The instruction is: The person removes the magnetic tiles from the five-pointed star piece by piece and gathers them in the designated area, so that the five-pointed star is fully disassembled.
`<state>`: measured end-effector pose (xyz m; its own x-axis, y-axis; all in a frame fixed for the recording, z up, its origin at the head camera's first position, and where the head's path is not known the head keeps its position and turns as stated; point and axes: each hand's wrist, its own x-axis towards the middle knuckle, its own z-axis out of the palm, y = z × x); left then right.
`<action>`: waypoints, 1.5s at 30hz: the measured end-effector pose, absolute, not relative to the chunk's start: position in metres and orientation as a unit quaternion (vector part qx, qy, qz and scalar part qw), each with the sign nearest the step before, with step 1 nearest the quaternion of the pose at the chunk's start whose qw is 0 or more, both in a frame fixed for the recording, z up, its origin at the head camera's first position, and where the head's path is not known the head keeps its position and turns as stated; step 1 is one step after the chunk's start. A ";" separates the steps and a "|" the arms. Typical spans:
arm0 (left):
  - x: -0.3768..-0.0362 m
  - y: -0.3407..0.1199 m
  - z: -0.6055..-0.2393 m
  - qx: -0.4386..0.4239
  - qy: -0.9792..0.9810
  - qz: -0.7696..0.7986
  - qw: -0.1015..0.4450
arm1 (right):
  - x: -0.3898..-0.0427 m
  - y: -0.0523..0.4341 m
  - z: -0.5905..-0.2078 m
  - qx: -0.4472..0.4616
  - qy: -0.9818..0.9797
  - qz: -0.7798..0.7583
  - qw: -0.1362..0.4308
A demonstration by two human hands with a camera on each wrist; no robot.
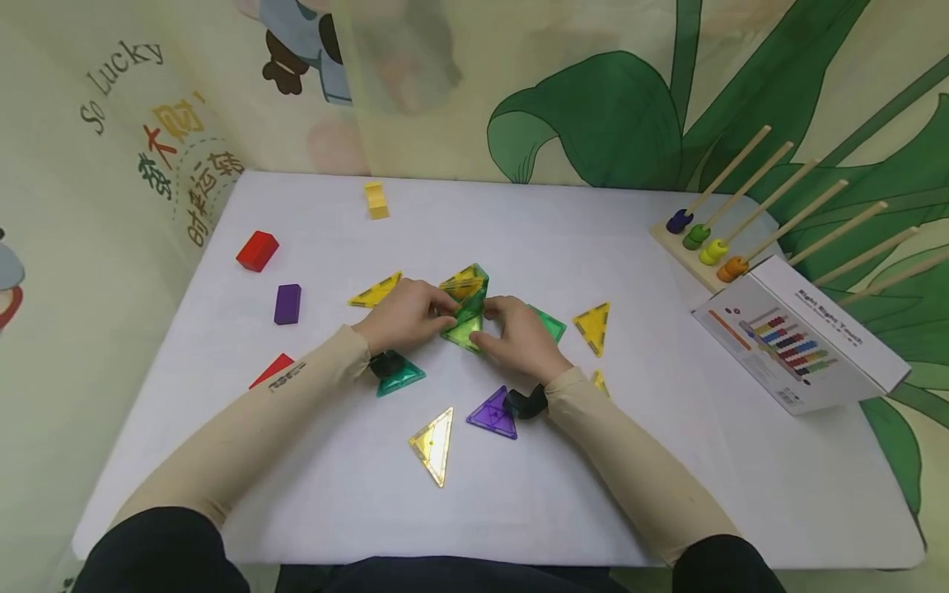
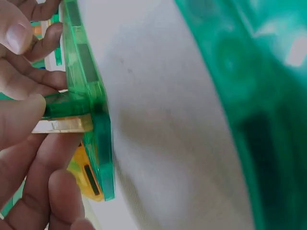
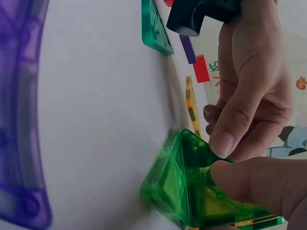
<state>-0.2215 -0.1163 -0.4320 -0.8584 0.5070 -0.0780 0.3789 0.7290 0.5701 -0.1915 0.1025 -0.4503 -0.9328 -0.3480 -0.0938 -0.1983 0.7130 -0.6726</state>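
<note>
Near the table's middle, a small cluster of translucent green and yellow magnetic tiles (image 1: 465, 329) stands between the two hands. My left hand (image 1: 404, 317) pinches a green tile (image 2: 67, 106) and a yellow tile (image 2: 64, 125) lying against each other, between thumb and fingers. From the other side, my right hand (image 1: 525, 336) holds the cluster, its thumb (image 3: 240, 179) laid on a green face. Joined green triangles (image 3: 165, 187) slope up from the tabletop in the right wrist view. Part of the cluster is hidden behind the fingers.
Loose triangles lie around: yellow (image 1: 593, 328), purple (image 1: 493, 414), clear yellow (image 1: 433, 445), teal (image 1: 400, 377). Red (image 1: 257, 251), purple (image 1: 287, 304) and yellow (image 1: 376, 200) blocks sit at left and back. A bead rack (image 1: 685, 255) and a white box (image 1: 801, 338) stand at right.
</note>
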 end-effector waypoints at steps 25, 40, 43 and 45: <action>-0.222 -0.115 -0.431 0.197 0.938 0.270 0.091 | -0.197 0.121 -0.456 -0.108 0.929 -0.343 0.089; -0.196 -0.125 -0.425 0.228 0.930 0.240 0.160 | -0.187 0.132 -0.446 -0.144 0.920 -0.325 0.162; -0.189 -0.120 -0.429 0.276 0.908 0.244 0.200 | -0.187 0.135 -0.447 -0.127 0.918 -0.339 0.163; -0.185 -0.117 -0.431 0.302 0.900 0.237 0.208 | -0.188 0.136 -0.448 -0.115 0.915 -0.352 0.162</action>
<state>-0.1851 -0.1170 -0.4307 -0.7309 0.6423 -0.2308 0.4449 0.7048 0.5526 -0.1876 0.1356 -0.4478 -0.9207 -0.3249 -0.2162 -0.0963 0.7259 -0.6810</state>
